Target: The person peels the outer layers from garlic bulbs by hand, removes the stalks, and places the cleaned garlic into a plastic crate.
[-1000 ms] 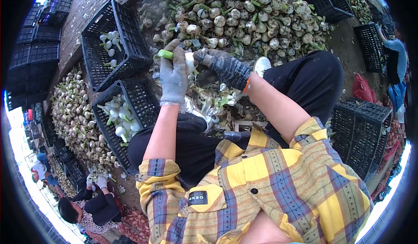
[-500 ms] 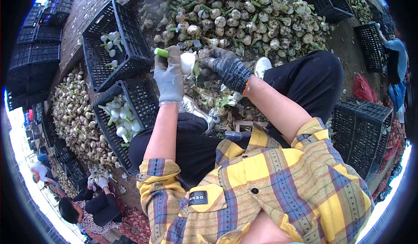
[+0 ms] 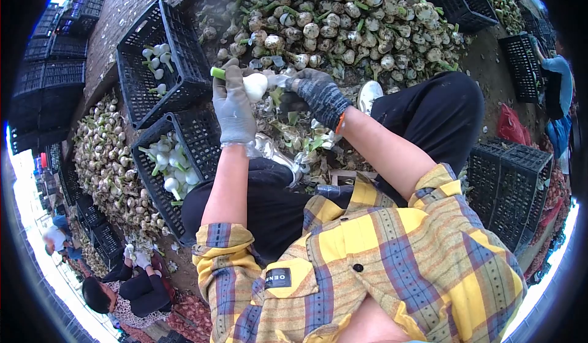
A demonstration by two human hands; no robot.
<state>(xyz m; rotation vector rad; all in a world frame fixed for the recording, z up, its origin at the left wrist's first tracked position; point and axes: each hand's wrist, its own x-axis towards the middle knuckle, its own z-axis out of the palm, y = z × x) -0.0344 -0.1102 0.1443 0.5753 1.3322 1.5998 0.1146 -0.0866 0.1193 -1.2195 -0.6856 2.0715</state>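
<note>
A peeled white garlic bulb [image 3: 255, 87] with a short cut green stalk lies in my left hand [image 3: 234, 101]. The gloved fingers are wrapped round its stalk, and the white head faces right. Just right of the bulb, my right hand [image 3: 313, 93], in a dark knitted glove, is closed. A thin pale piece shows between its fingertips and the bulb; whether it is skin or a blade I cannot make out. Loose skins and leaf scraps [image 3: 294, 136] lie on the ground below both hands.
A big heap of unpeeled garlic [image 3: 343, 24] lies ahead. To the left, one black crate [image 3: 138, 110] and a nearer crate [image 3: 208, 138] hold peeled bulbs. More garlic [image 3: 110, 159] is piled beyond them. Stacked crates [image 3: 508, 184] stand right; another person [image 3: 138, 288] sits lower left.
My left hand has shifted slightly left with the garlic bulb, and more of its clean white head shows. A small gap has opened between the bulb and my right hand.
</note>
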